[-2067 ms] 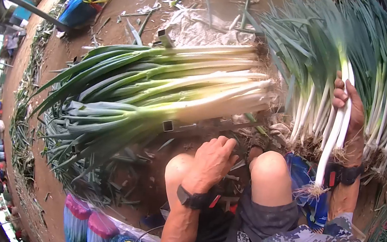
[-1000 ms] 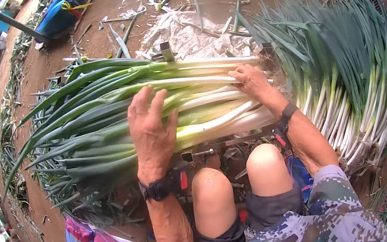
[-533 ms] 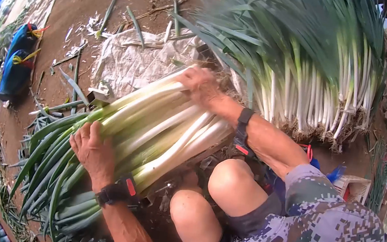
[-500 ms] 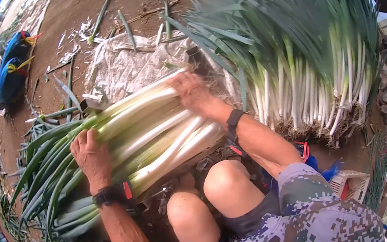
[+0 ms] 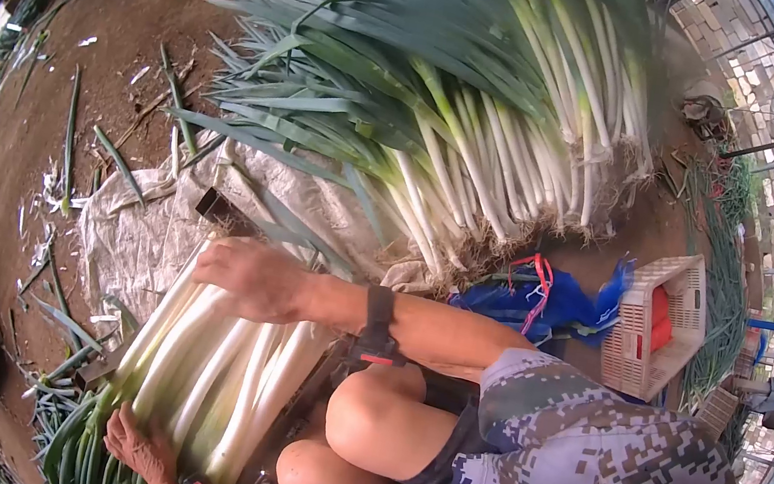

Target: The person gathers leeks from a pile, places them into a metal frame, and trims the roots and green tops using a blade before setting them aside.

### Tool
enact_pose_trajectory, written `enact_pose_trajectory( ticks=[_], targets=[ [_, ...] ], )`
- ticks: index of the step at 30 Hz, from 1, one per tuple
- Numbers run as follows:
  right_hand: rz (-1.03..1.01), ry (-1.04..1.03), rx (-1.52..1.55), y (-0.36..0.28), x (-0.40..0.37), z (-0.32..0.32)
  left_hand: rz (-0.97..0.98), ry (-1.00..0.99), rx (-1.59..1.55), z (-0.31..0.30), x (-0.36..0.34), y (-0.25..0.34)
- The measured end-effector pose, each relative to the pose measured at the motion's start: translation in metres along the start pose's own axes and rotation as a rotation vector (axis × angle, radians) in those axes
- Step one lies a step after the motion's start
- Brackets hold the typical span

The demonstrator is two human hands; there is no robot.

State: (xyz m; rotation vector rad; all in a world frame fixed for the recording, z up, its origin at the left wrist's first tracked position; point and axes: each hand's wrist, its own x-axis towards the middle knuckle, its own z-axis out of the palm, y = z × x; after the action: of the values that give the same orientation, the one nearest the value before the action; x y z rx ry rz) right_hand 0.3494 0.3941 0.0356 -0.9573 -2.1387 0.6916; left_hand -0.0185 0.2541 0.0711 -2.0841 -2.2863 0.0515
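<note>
Our long green onions (image 5: 205, 380) lie towards seven o'clock, white shanks fading into green leaves. Our right hand (image 5: 252, 278), half-curled, covers their pale ends, its grip unclear; our left hand (image 5: 140, 449) rests loosely spread lower down. Towards twelve fans a rooted onion pile (image 5: 484, 141); a plastic crate (image 5: 639, 328) sits at three.

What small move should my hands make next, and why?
Probably ease the right hand across the white stalks to draw them together: several upper ones lie apart, and the left hand is placed where they turn green.
</note>
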Motion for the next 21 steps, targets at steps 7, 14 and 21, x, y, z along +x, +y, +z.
enact_pose_trajectory(
  ticks=[7, 14, 21],
  targets=[
    [0.981, 0.344, -0.168, 0.152, -0.166, -0.107, 0.034, -0.026, -0.025, 0.015, 0.005, -0.019],
    [1.304, -0.016, -0.369, 0.233, -0.257, -0.081, 0.033, -0.08, 0.016, 0.015, 0.009, -0.029],
    [1.181, 0.042, -0.627, 0.239, -0.247, -0.058, 0.023, -0.14, 0.011, -0.003, 0.016, -0.013]
  ],
)
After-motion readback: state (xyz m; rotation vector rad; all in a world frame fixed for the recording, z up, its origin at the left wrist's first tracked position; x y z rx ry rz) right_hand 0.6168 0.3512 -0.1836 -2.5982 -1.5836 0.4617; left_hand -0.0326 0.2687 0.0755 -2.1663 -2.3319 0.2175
